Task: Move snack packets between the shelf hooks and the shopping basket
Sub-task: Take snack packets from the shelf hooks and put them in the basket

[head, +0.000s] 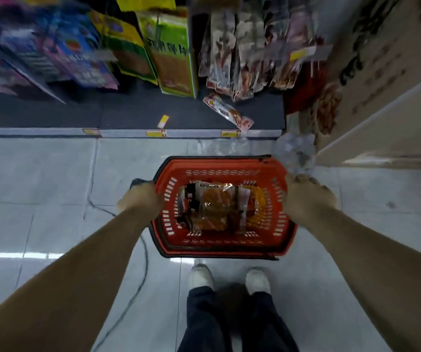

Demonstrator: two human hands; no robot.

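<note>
The left hand (pixel 140 198) curls over the 9 o'clock rim of the red basket (pixel 226 247); the right hand (pixel 308 196) sits at the 3 o'clock rim, its grip not discernible. The snack packets (pixel 214 207) lie in the basket between both hands. Expect light, soft, slippery film; pinch at the top seal. At 12 o'clock, one fallen packet (pixel 228 114) lies on the dark shelf base (pixel 128 110); hanging packets (pixel 250 54) lie beyond.
</note>
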